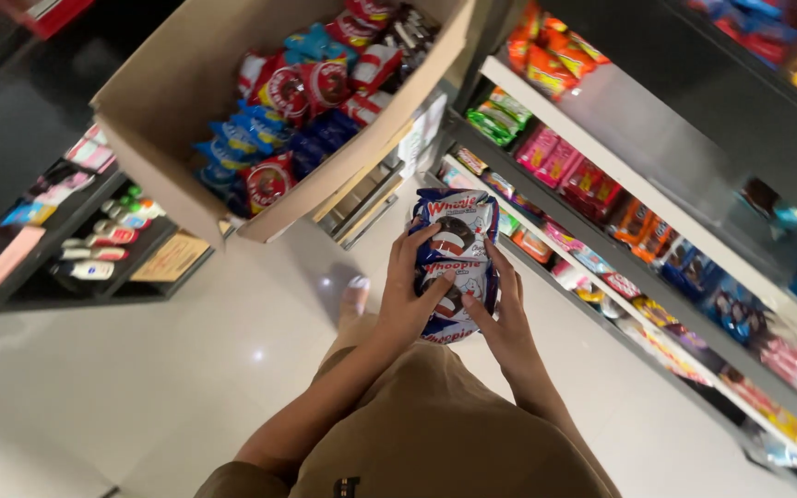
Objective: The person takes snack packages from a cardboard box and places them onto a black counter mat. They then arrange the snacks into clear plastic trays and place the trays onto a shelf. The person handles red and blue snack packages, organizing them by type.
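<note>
Both my hands hold a stack of blue, white and red snack packets (455,242) in front of me. My left hand (409,295) grips the stack from the left side with its fingers wrapped over the front. My right hand (504,314) supports it from the right and below. An open cardboard box (177,120) full of red and blue snack packets (297,101) sits up and to the left of the stack. My foot (354,297) shows on the pale floor below my hands.
Store shelves (657,212) stocked with colourful snack packs run along the right. A low dark shelf (94,249) with small bottles and tubes stands at the left. A glossy white tiled floor (140,369) lies between them.
</note>
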